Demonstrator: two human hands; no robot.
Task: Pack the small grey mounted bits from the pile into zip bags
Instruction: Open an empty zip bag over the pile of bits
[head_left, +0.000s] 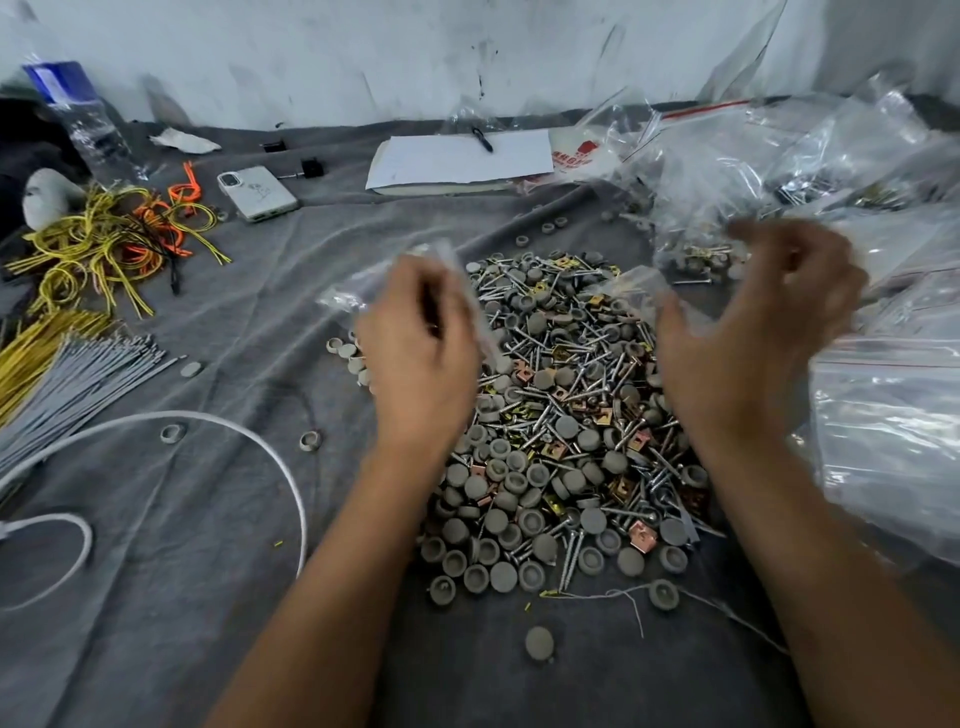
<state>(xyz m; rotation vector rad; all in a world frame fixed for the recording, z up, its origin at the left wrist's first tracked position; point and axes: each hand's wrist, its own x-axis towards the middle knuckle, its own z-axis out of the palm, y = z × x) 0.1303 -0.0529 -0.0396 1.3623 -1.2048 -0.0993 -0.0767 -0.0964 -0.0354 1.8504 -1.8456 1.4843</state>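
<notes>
Left hand (415, 353): raised over the left edge of the pile, back toward the camera, fingers curled round a clear zip bag (384, 280) that sticks out up and to the left of it; blurred, so how the fingers lie cannot be told further.
Right hand (753, 332): raised over the right edge of the pile, thumb spread wide from the half-curled fingers; a bit of clear plastic (639, 286) shows just beside the thumb, but blur hides whether the hand has hold of it.
Pile (561, 415): a broad heap in the middle of the grey cloth (208, 519) that covers the bench, between the two forearms; small grey round bits (504, 574) mixed with silver screws (569, 553) and copper and yellow square clips (641, 538).
Strays: single grey bits lie apart from the heap, one near the camera (539, 643), others left and far of it.
Filled bags (883, 395): clear zip bags heaped at the right, from near to far.
Left side: yellow and orange wire ties (104, 244), a bundle of grey ties (72, 379), a white cord (249, 431) looping nearer.
Far side: a white phone (257, 192), a notebook (457, 158) with a pen (482, 139) on it, a plastic bottle (78, 114) at the far left.
</notes>
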